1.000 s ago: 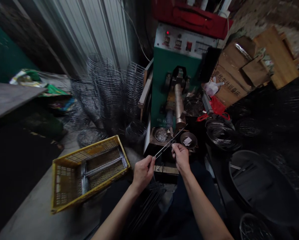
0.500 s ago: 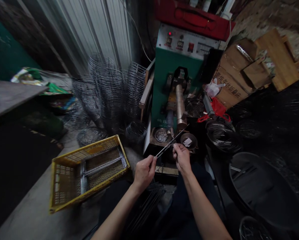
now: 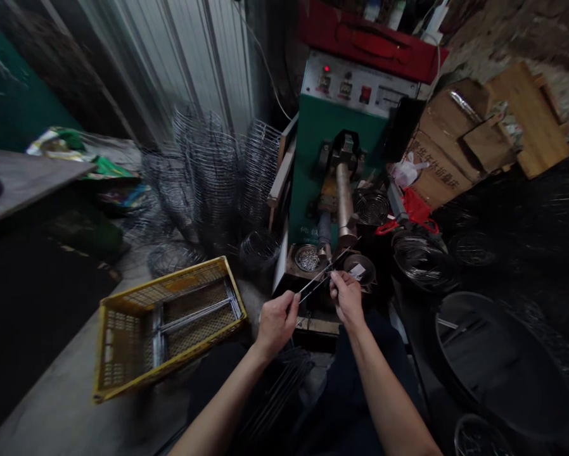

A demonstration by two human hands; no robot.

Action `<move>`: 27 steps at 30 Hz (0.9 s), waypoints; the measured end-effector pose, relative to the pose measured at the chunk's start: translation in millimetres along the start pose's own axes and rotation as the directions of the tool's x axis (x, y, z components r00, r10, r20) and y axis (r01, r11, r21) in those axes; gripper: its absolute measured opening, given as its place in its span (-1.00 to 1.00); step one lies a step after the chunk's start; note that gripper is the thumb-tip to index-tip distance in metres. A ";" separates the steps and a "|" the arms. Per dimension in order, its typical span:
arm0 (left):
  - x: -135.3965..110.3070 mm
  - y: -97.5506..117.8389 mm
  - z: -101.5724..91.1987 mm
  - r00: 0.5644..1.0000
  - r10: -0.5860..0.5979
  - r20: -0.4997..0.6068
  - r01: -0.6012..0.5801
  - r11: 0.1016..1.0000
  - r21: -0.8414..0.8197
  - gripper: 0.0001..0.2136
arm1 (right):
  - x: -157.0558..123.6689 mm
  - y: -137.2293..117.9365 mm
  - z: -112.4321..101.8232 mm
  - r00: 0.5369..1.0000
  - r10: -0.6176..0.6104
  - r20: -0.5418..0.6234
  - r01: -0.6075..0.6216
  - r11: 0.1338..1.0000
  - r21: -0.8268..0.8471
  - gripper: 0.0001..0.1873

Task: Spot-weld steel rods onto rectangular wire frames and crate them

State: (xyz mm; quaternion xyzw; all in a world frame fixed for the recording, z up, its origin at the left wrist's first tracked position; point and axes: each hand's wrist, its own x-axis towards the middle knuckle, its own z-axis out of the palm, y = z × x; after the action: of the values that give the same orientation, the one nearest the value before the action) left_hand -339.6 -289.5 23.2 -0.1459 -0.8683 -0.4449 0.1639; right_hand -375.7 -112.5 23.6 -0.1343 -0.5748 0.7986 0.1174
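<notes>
My left hand [image 3: 275,320] pinches the near end of a thin bent metal wire [image 3: 319,277]. Further along, my right hand [image 3: 345,296] grips the same wire. The wire's far end points up toward the copper-coloured arm [image 3: 345,206] of a green machine [image 3: 329,126] straight ahead. Just behind my hands, on the machine's ledge, sit a small dish of shiny metal bits [image 3: 306,256] and a round dish holding a scrap of white paper [image 3: 359,269].
A yellow plastic crate [image 3: 137,354] with metal rods lies at lower left. Stacks of wire frames [image 3: 208,177] stand by the corrugated wall. Cardboard boxes [image 3: 448,155] and wire coils [image 3: 422,256] are at right, a dark round tub [image 3: 498,361] at lower right. More wire frames lie on my lap.
My hands with the wire have stayed at the machine's ledge, moving only slightly. The view has drifted a little, so everything sits a touch to the right.
</notes>
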 end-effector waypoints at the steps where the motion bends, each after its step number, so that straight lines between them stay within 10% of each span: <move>1: 0.0 0.1 -0.2 1.000 0.001 -0.002 -0.001 1.000 -0.004 -0.66 | -0.2 0.4 0.3 1.000 -0.001 0.000 0.001 1.000 -0.004 -0.68; 27: 14.2 -2.0 -6.2 0.998 0.050 0.029 -0.051 0.998 0.031 -0.66 | 4.2 -3.6 6.2 1.000 0.021 -0.021 -0.020 0.999 0.036 -0.73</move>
State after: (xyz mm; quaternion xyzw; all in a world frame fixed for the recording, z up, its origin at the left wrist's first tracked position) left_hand -352.2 -294.2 31.1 -0.1714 -0.8736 -0.4246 0.1650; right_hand -381.7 -115.5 28.6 -0.1466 -0.5579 0.8083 0.1177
